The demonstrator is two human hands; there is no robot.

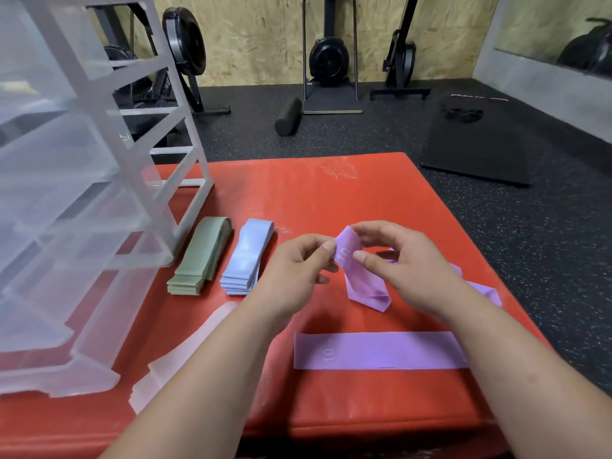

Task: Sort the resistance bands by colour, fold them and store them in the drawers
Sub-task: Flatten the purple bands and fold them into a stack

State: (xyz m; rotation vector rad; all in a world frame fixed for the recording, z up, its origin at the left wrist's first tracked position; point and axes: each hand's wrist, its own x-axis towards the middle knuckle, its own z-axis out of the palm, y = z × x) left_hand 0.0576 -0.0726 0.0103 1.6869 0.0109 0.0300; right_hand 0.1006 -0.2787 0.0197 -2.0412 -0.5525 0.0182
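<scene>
The drawers (82, 193) stand on the left side of the mat (331, 193). Just right of them lie the left stack (198, 260) and the right stack (246, 256), side by side. Further right, the left hand (291, 270) and right hand (404, 266) pinch the held band (361, 279) over the mat. Nearer the person lies the flat band (381, 351), with the loose pile (175, 359) to its left.

Red mat (331, 200): drawers (82, 193), green stack (198, 256), blue stack (246, 256)

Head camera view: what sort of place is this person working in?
Probably a gym or workout room: flywheel exercise machines stand by the plywood wall, a black foam roller lies on the speckled rubber floor, and a purple resistance band is held over a red mat.
</scene>
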